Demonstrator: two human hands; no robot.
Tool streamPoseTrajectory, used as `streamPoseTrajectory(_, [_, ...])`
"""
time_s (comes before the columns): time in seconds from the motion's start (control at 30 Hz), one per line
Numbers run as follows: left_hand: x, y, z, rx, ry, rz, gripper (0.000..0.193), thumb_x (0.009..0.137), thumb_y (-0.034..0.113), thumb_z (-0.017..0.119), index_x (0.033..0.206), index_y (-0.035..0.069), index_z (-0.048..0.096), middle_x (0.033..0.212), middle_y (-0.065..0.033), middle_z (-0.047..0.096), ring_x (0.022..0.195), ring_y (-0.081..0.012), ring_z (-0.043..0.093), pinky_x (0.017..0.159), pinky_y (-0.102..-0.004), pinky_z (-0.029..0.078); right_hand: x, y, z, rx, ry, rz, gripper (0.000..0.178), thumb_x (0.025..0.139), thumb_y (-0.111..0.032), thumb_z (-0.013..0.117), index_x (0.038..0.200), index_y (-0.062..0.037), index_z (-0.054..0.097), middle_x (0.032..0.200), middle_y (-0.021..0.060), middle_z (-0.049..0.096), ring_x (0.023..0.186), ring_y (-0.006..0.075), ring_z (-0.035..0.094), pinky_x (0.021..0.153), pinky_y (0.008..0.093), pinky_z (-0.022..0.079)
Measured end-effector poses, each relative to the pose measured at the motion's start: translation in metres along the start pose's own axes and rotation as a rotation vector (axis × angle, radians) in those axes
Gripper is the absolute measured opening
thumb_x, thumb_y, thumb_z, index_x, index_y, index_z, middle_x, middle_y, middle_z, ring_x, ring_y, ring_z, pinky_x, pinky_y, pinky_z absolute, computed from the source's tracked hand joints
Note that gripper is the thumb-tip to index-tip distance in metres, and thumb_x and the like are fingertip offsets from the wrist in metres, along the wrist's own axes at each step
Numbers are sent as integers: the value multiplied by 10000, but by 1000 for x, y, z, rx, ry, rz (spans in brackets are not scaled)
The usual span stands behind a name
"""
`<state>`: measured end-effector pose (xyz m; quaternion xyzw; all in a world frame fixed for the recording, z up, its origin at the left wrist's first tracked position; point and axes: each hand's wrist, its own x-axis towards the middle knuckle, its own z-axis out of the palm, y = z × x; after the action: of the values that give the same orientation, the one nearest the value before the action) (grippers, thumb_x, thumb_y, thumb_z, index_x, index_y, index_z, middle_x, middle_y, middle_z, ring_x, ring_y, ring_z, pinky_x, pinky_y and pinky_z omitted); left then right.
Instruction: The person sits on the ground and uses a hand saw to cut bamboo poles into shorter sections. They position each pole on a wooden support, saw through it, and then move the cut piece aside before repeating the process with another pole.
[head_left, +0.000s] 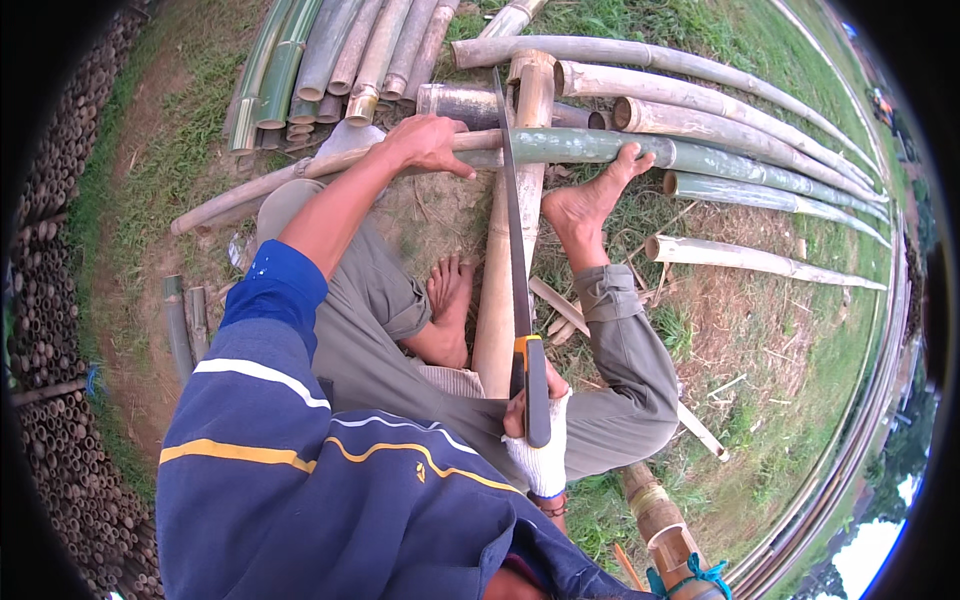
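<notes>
1. The place is outdoors, on grass (770, 330) and bare dirt, with bamboo lying all around.
2. The left hand (428, 143) is bare and presses down flat on a long green bamboo pole (600, 148). Its fingers curl over the pole to keep it in place.
3. The right hand (537, 432) wears a white glove and is closed tight around the orange and black handle of a hand saw (515, 225).
4. The saw blade reaches away from the right hand and crosses the green pole just to the right of the left hand.
5. The green pole lies across a pale bamboo pole (500, 300) that runs from the right hand up toward the left hand.
6. A bare foot (590, 200) rests against the green pole, on the far side of the blade from the left hand.
7. The pole looks whole on both sides of the blade. I cannot tell how deep the cut is, so most of the sawing seems left to do.
8. Beyond the left hand lies a pile of cut bamboo pieces (330, 60). More long poles (720, 100) lie past the foot.
</notes>
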<state>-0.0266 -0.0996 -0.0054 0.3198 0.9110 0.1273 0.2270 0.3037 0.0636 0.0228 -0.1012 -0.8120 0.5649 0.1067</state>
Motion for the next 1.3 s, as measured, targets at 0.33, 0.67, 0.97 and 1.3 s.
streamPoseTrajectory(0.33, [7, 12, -5, 38, 3, 33, 1088, 700, 715, 896, 1497, 10, 669, 1241, -292, 786, 1186, -446, 755, 1063, -505, 583, 132, 17, 14, 58, -14, -71, 625, 965, -45, 699, 1541, -4, 459, 1185, 117, 662, 1073, 202, 643, 1049, 334, 515])
streamPoseTrajectory(0.67, [-8, -22, -1, 51, -7, -40, 1111, 675, 771, 884, 1440, -14, 700, 1249, -300, 780, 1206, -446, 747, 1061, -517, 578, -54, 16, -8, 99, 10, 96, 580, 1015, -115, 639, 1550, 12, 455, 1328, 112, 624, 1106, 210, 628, 1022, 344, 502])
streamPoseTrajectory(0.97, [2, 2, -8, 63, 346, 120, 900, 868, 800, 754, 1378, 58, 730, 1246, -180, 779, 1178, -387, 731, 1029, -502, 566, 88, 25, 11, 40, -26, 165, 557, 979, -56, 661, 1508, -6, 492, 1211, 106, 662, 1077, 192, 643, 1026, 325, 525])
streamPoseTrajectory(1.3, [-12, -31, 26, 126, 507, 209, 506, 1051, 508, 691, 1292, 65, 720, 1191, -181, 747, 1170, -394, 702, 1043, -496, 549, -13, 3, -9, -41, -20, 7, 579, 969, -43, 615, 1524, 38, 471, 1369, 162, 586, 1249, 232, 600, 1142, 357, 463])
